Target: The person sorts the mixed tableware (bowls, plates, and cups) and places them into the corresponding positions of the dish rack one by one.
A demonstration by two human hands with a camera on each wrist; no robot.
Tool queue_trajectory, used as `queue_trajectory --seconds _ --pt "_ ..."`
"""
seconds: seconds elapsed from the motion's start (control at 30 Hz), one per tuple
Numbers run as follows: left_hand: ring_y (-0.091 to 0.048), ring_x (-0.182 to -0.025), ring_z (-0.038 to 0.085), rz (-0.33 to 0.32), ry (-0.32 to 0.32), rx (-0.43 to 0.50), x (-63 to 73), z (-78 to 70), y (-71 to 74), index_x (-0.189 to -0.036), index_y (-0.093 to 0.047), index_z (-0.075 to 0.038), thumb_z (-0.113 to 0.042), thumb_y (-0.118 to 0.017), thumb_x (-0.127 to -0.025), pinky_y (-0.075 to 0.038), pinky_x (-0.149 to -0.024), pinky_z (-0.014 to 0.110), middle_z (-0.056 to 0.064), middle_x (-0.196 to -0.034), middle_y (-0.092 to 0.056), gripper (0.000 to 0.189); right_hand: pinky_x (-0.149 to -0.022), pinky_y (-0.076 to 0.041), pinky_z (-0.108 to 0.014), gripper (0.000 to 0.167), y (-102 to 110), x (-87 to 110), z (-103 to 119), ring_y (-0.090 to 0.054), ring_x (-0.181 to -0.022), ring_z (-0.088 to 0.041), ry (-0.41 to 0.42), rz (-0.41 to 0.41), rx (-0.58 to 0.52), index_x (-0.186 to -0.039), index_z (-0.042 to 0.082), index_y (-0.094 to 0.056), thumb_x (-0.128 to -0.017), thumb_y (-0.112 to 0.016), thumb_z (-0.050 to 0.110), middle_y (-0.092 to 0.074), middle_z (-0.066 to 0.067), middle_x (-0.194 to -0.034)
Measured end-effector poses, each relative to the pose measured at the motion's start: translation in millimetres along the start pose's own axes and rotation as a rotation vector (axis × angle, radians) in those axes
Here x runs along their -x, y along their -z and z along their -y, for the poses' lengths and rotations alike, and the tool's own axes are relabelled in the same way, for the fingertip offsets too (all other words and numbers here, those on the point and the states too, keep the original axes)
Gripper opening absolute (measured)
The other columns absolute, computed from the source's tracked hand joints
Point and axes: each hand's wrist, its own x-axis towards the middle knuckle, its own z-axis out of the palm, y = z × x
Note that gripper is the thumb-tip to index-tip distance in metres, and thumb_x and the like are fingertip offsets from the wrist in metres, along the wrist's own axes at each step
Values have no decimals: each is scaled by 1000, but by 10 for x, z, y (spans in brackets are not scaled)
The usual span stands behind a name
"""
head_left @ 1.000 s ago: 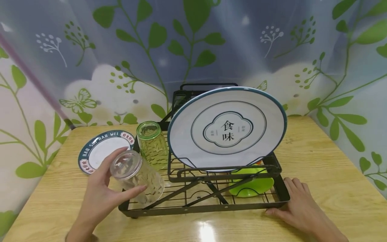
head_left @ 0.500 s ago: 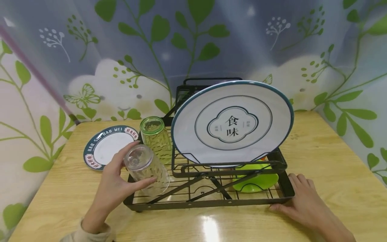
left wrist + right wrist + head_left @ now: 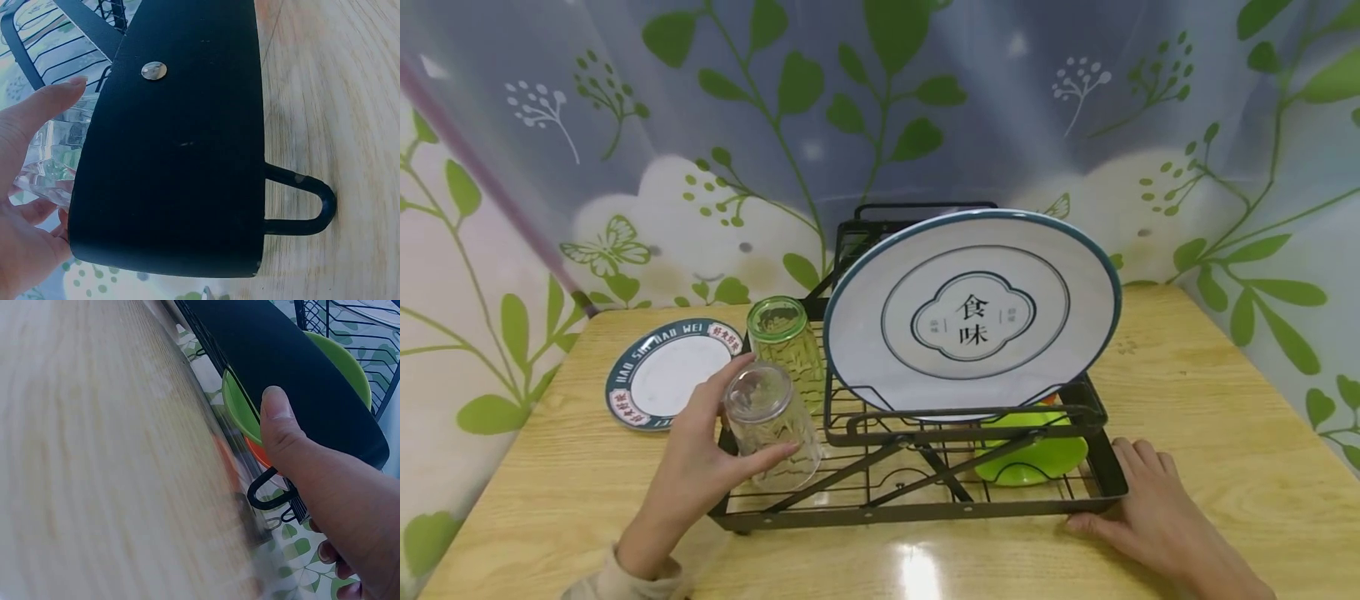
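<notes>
My left hand (image 3: pixel 688 467) holds a clear glass (image 3: pixel 778 433), turned base up, thumb on one side and fingers on the other. The glass is inside the front left corner of a black dish rack (image 3: pixel 925 511), tilted slightly; in the left wrist view the rack's side panel (image 3: pixel 175 144) hides its lower part. Just behind it stands an upside-down green glass (image 3: pixel 790 346). At the rack's front right corner, my right hand (image 3: pixel 1157 512) grips the frame, its thumb (image 3: pixel 281 425) lying over the black panel and the fingers beyond the edge.
A large white plate (image 3: pixel 973 387) with a blue rim leans upright in the rack's upper tier. Below it sits a lime green bowl (image 3: pixel 1037 462), with something orange (image 3: pixel 257 450) beside it. A smaller plate (image 3: pixel 673 375) lies on the wooden table (image 3: pixel 1217 417) at left.
My left hand has brought the clear glass rightward and lower into the rack's front left corner, closer to upright. My right hand keeps its place at the rack's corner. The view has shifted slightly.
</notes>
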Motion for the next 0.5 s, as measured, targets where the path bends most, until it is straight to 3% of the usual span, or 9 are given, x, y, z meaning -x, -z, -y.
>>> queue_trajectory --seconds 0.5 --pt "-49 -104 14 12 -28 17 -12 17 19 -147 -36 -15 -21 -95 -57 -46 -72 28 8 -131 -51 107 -72 -29 -39 60 -15 4 -26 -42 -84 -22 13 -1 -3 -93 17 -60 -60 -79 64 -47 3 -89"
